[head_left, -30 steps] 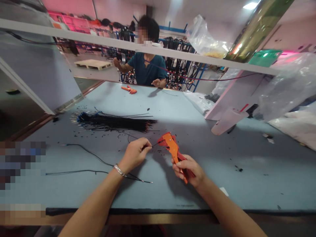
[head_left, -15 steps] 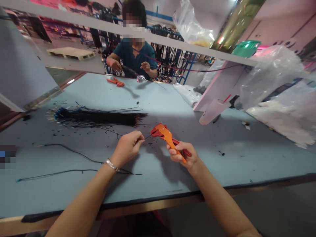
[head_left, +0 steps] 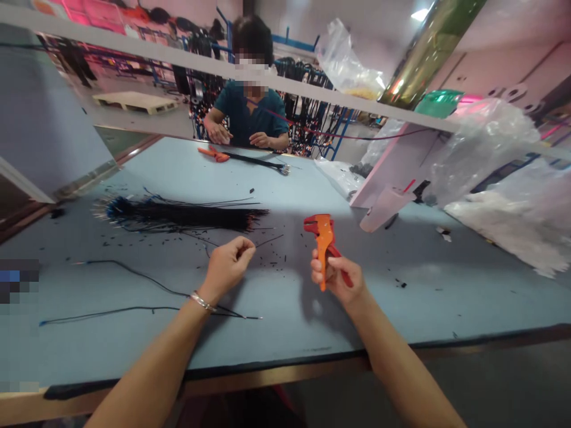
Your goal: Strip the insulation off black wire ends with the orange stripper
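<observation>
On our left, two loose wires (head_left: pixel 107 312) lay across the blue-grey tabletop (head_left: pixel 134 351), their right ends running out beyond our wrist. Above them the black wire bundle (head_left: pixel 191 217) rested lengthwise, its blue-tipped ends to the left; leaving a little room around it seemed wise, so that stray strands would not snag.

Our left hand (head_left: pixel 229 264) pinched the held wire (head_left: pixel 270 241) between thumb and fingertips, just below the bundle's right end. The wire's free end reached out to the right, well short of the tool. That fairly short overhang looked a sensible grip to us, since a long one would probably bend under a push. Dark scraps (head_left: pixel 285 258) were scattered beneath; a clear view past them would have helped in lining up the tip.

Farther right, the orange-and-red hand tool (head_left: pixel 325 235) stood raised, its head turned towards the wire. Our right hand (head_left: pixel 342 278) was wrapped around its handles, apart from the left. We judged that a square, level approach with an even squeeze would suit it best.
</observation>
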Demonstrator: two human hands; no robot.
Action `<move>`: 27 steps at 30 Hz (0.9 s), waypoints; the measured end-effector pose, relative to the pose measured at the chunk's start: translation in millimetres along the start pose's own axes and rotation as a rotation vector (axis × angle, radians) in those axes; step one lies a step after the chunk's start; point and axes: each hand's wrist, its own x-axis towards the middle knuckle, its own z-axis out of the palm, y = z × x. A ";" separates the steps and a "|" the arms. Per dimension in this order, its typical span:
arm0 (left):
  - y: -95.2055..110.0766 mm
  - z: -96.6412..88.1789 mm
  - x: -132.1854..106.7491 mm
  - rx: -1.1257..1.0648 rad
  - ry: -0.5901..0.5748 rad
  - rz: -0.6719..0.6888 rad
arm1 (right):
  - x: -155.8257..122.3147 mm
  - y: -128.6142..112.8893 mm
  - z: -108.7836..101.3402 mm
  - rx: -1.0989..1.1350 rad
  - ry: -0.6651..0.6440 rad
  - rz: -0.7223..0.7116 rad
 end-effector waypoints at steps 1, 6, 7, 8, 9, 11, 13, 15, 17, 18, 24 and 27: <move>0.9 4.8 -0.8 -0.015 -0.006 0.002 | -1.9 4.7 9.3 -0.072 -0.036 -0.011; 6.2 17.1 -7.4 -0.236 -0.059 -0.095 | -13.3 22.3 38.1 -0.385 -0.244 -0.079; 7.7 17.4 -8.2 -0.310 -0.063 -0.126 | -14.0 24.3 38.5 -0.459 -0.253 -0.111; 9.1 17.2 -8.5 -0.403 -0.054 -0.161 | -13.6 26.2 37.8 -0.542 -0.262 -0.145; 10.3 16.6 -8.6 -0.503 -0.055 -0.201 | -12.2 28.1 36.6 -0.614 -0.258 -0.190; 11.5 14.8 -8.5 -0.655 -0.048 -0.281 | -7.8 32.2 34.5 -0.708 -0.237 -0.246; 11.1 13.6 -9.0 -0.756 -0.087 -0.351 | -3.2 36.4 33.9 -0.713 -0.221 -0.236; 9.9 14.5 -10.2 -0.802 -0.160 -0.376 | 0.4 40.1 34.5 -0.650 -0.221 -0.181; 9.9 18.0 -11.9 -0.781 -0.214 -0.353 | 3.0 43.5 35.1 -0.571 -0.218 -0.132; 10.8 20.3 -12.9 -0.746 -0.218 -0.326 | 4.0 45.1 35.3 -0.535 -0.215 -0.119; 23.8 31.1 -21.5 -0.446 -0.259 -0.120 | 9.8 53.0 32.5 -0.324 -0.220 -0.085; 25.5 34.8 -25.1 -0.391 -0.332 -0.100 | 11.1 51.5 30.0 -0.313 -0.269 -0.107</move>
